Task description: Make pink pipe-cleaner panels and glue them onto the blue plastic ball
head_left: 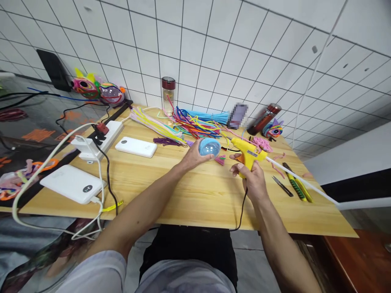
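Observation:
Near the middle of the wooden table (189, 195), my left hand (193, 156) grips a clear round ball (209, 148) with light blue cord wrapped round its upper rim. To its right, my right hand (252, 175) holds a yellow glue gun (249, 154) by the handle, its nozzle pointing left towards the ball and apart from it. A long white glue stick (301, 179) sticks out of the gun's back. Behind both hands lies a pile of colourful pipe cleaners (195, 124).
White power banks (136, 147) and a power strip (106, 140) with cables lie left. A glass bottle (168, 95), a phone (238, 116) and a dark red flask (264, 119) are at the back. Cutters (295, 183) and snips (282, 186) lie right; decorated fish (97, 89) sit back left.

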